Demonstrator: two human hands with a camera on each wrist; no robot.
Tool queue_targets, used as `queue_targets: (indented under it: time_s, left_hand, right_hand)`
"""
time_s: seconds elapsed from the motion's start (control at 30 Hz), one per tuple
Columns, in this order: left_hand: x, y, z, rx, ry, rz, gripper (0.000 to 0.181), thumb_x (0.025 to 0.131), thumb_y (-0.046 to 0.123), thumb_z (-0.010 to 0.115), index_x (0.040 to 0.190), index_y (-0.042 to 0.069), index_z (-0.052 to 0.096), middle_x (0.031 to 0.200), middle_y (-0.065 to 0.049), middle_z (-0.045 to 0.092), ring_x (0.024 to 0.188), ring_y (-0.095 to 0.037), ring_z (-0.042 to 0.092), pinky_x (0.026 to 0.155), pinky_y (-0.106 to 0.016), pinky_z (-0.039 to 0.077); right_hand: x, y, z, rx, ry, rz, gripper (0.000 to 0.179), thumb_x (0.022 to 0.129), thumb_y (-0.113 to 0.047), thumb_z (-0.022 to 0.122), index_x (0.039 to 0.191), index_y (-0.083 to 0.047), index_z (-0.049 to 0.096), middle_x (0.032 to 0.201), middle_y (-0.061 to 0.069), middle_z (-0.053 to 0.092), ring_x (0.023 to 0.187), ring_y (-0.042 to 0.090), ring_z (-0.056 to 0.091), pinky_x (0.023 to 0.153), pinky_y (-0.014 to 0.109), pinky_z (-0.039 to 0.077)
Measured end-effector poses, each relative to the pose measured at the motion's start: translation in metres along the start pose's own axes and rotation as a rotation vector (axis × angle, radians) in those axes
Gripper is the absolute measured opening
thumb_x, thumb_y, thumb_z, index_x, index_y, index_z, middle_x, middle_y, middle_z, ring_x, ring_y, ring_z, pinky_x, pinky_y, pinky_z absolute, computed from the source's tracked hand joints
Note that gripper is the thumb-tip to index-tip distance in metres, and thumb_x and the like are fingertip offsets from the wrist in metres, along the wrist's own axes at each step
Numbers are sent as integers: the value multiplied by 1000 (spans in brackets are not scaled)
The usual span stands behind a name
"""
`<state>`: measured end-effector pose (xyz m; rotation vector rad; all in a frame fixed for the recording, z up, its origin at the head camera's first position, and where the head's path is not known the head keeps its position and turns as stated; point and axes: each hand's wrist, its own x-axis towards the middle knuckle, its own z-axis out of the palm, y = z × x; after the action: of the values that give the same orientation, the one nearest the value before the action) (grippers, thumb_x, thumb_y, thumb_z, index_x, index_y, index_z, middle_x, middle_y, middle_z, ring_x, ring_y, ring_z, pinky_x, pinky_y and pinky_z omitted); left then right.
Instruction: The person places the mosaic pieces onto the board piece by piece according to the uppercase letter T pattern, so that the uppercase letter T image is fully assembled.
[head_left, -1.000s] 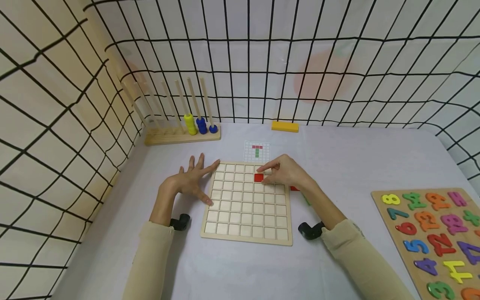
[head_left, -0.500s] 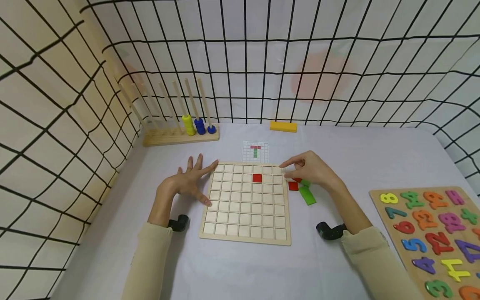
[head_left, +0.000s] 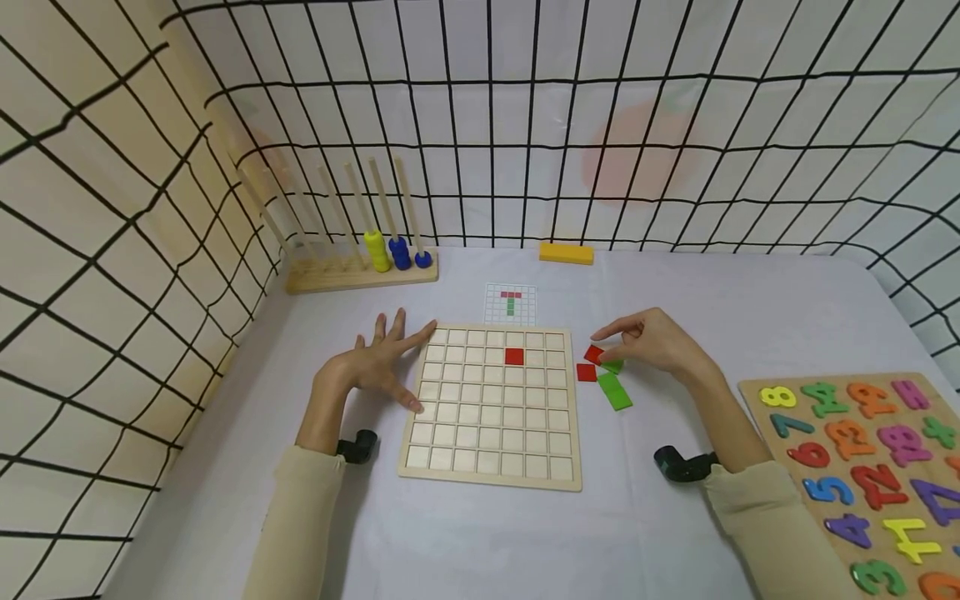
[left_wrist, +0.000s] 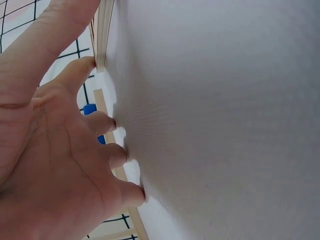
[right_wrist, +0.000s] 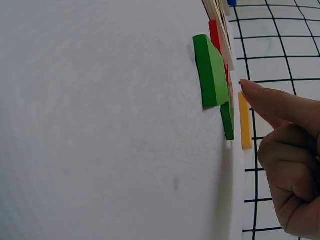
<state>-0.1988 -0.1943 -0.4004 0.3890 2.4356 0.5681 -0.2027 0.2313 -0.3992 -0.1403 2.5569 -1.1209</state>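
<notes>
My left hand [head_left: 375, 360] lies with spread fingers beside the wooden grid board [head_left: 472, 412], thumb and index fingertip at its left edge. In the left wrist view the other fingertips of that hand [left_wrist: 65, 145] touch the white cloth. One red square tile [head_left: 514, 357] sits in a cell of the board's second row. To the right of the board, my right hand [head_left: 656, 342] holds its thumb and index finger apart around a red tile [head_left: 593, 355]. Beside that tile lie another red tile [head_left: 587, 372], a partly covered green tile [head_left: 613, 367] and more green tiles [head_left: 615, 392].
Behind the board lies a pattern card [head_left: 511, 304] showing a red and green T. An abacus stand [head_left: 360, 279] with beads is at the back left, a yellow block [head_left: 566, 253] at the back. A number puzzle board [head_left: 810, 433] lies right; black wire mesh [head_left: 491, 150] encloses the table.
My right hand has let go of the red tile in the board's second row and moved right to the loose tiles. The left hand has stayed at the board's edge.
</notes>
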Motion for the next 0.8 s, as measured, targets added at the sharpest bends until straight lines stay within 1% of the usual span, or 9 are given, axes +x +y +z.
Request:
queue_targets:
  time_s: [0.13,0.4,0.63,0.8]
  left_hand:
    - [-1,-1,0,-7,-3,-1,135,69,41,96,167,28,3,167,-21,-33,151,-49,-35,117,-78,-16]
    - [-1,-1,0,-7,-4,5,135,70,40,95,167,28,3,167,-22,-33,150,-50,-35,117,-78,-16]
    - [-1,0,1,-6,-10,5,134,71,40,95,167,28,3,167,-21,-33,151,-49,-35,117,-78,-15]
    - [0,-1,1,-4,-2,12,134,71,40,95,167,28,3,167,-22,-33,151,-50,-35,117,-79,-15]
  right_hand:
    - [1,-1,2,10,-6,20,40,80,-18,88,116,-3,78,59,-5,32,60,13,33,60,30,26]
    - [5,-1,7,-4,-5,51,38,80,-16,87,114,-3,79,59,-5,31,60,13,33,62,29,25]
    - [6,-5,10,-10,-5,51,36,80,-15,86,113,-3,79,59,-5,32,61,15,34,61,29,25]
    - [8,-9,12,-18,-17,46,35,83,-12,81,117,-5,79,60,-3,33,62,17,34,60,29,25]
